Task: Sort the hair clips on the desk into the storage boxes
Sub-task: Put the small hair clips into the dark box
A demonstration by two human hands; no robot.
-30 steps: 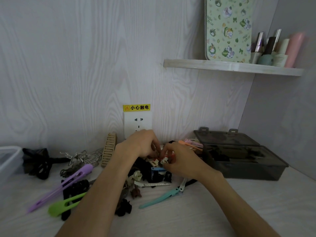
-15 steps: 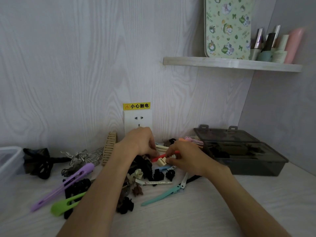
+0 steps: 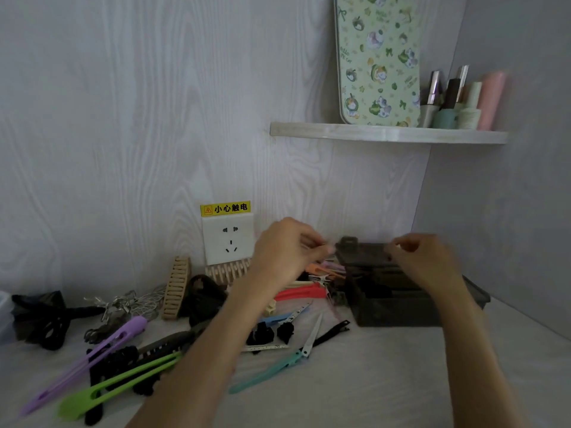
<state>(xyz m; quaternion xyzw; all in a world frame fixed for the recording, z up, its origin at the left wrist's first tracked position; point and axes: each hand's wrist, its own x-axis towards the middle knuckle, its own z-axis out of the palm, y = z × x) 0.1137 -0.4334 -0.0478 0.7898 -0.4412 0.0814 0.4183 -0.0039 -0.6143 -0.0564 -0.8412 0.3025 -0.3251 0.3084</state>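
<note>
Both hands raised over dark box; clips below.

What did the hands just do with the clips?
Both hands rose off the clip pile toward the dark see-through storage box: left hand at its lid corner, right hand above it. Any held clip is too blurred to see. The red clip lies on the desk.

Bare desk lies open in front of the dark box. Scattered clips crowd the left; a shelf overhangs above.

hair clips on desk | storage box right of them | wall socket behind
</note>
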